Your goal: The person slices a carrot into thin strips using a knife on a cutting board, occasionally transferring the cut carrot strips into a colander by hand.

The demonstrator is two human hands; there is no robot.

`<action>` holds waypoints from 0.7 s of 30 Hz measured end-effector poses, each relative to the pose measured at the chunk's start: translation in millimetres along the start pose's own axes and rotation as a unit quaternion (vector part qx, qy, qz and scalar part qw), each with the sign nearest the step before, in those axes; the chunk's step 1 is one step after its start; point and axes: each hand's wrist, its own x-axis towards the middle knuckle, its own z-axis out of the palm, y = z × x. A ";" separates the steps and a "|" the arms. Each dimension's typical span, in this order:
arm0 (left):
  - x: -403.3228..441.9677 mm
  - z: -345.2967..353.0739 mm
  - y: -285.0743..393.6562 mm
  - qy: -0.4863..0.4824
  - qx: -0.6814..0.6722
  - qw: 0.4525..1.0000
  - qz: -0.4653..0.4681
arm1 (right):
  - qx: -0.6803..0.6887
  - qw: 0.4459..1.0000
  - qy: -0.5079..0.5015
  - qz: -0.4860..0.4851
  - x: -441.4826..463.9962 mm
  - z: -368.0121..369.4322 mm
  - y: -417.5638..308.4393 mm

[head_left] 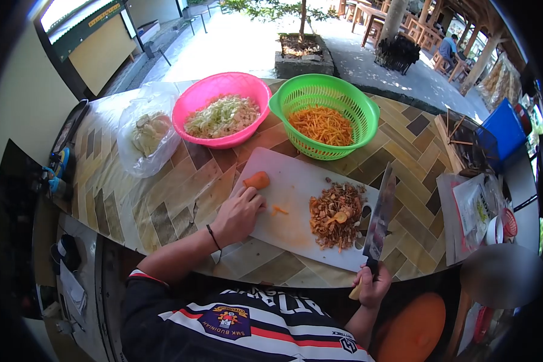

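Note:
My left hand (240, 212) rests on the white cutting board (283, 232), fingers curled against the near end of a short orange carrot piece (256, 180). A few orange slivers (279, 210) lie beside its fingertips. In my right hand (373, 285) is the handle of a large knife (380, 220), its broad blade pointing away from me along the board's right end. Between the two hands, a heap of chopped brown and orange bits (338, 214) sits on the board. I cannot make out exactly what they are.
Behind the board stand a pink colander (181, 120) with pale green shreds (223, 117) and a green colander (368, 117) with orange shreds (321, 125). A clear plastic bag (148, 139) lies left. Packets (473, 205) lie right, on the tiled table (163, 205). A person (447, 48) sits far off.

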 end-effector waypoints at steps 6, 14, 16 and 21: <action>11.8 5.5 7.5 -0.022 -0.087 0.996 0.025 | 0.002 1.000 0.003 -0.002 -1.3 0.2 1.5; 15.3 -1.1 6.9 -0.035 -0.060 0.997 0.045 | -0.003 1.000 0.003 -0.002 -0.9 1.9 0.4; 16.4 -0.2 8.5 -0.050 -0.055 0.997 0.026 | -0.004 1.000 0.003 -0.003 -0.6 1.2 0.2; 20.4 -1.4 19.5 -0.068 -0.033 0.997 -0.025 | 0.000 1.000 0.009 -0.006 -0.8 3.0 -0.8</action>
